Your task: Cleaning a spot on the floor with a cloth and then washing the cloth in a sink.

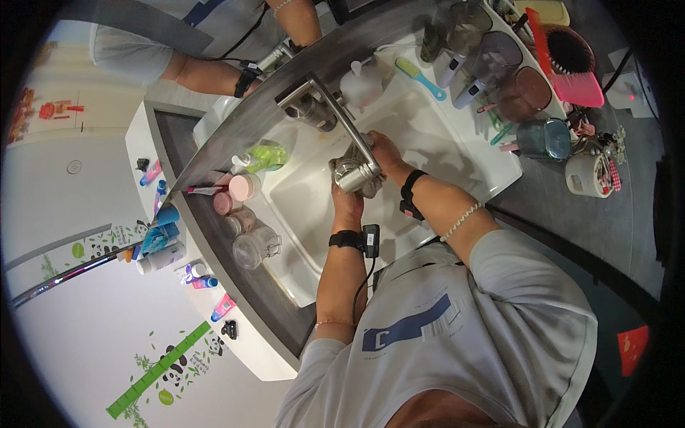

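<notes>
Over the white sink basin (291, 195), my left hand (348, 202) and my right hand (386, 154) grip a bunched, wet-looking grey-brown cloth (372, 188) between them. The metal faucet (342, 119) reaches over the cloth, and its ribbed spout end hides part of it and some of my fingers. My left hand is on the near left side of the cloth, my right hand on its right side. Whether water is running cannot be made out.
Left of the basin stand a green pump bottle (267, 158), a pink-lidded jar (244, 187) and a clip-top glass jar (251, 250). A white dispenser (361, 88) and a blue-handled brush (423, 79) lie behind. Tumblers (543, 139) and a pink comb (575, 88) crowd the right.
</notes>
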Demonstrator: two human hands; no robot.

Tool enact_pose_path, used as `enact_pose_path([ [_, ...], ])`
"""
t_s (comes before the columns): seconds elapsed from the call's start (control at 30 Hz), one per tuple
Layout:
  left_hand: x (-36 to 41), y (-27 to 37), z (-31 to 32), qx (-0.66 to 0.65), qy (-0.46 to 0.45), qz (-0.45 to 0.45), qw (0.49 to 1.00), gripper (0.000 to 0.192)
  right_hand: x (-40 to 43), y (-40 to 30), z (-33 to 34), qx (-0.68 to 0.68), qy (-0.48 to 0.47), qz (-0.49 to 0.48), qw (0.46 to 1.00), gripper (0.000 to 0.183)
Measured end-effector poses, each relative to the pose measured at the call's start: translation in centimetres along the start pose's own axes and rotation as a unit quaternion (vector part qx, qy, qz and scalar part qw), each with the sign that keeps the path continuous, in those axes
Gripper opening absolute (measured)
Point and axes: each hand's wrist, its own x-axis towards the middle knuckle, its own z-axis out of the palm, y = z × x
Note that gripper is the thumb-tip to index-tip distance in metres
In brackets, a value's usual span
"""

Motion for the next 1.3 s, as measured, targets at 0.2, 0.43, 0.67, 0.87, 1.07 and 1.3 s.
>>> enact_pose_path([
  [0.2, 0.6, 1.7, -3.7, -0.096, 0.034, -0.069, 0.992, 0.054, -8.5, -7.9, 3.0, 0.039, -0.046, -0.202, 0.977, 0.035],
  [0.43, 0.4, -0.7, -1.0, -0.130, 0.060, -0.100, 0.985, 0.045, -6.0, -4.7, 3.3, -0.109, 0.015, -0.236, 0.965, 0.031],
  [0.67, -1.2, 0.9, -3.4, 0.301, 0.190, -0.053, 0.933, 0.052, -1.5, -0.6, -1.9, -0.248, 0.016, -0.003, 0.969, 0.043],
  [0.87, -1.3, 0.4, -15.0, 0.436, 0.161, -0.110, 0.878, 0.065, -4.4, -1.6, 3.3, -0.466, -0.075, -0.006, 0.882, 0.065],
  [1.07, 0.8, -1.0, -3.5, 0.043, 0.101, -0.181, 0.977, 0.057, -3.6, 3.6, 5.8, 0.079, -0.140, -0.017, 0.987, 0.036],
  [1.3, 1.3, -0.9, -11.5, -0.092, 0.021, -0.023, 0.995, 0.051, -10.5, -8.2, 4.1, 0.179, -0.231, -0.157, 0.943, 0.034],
])
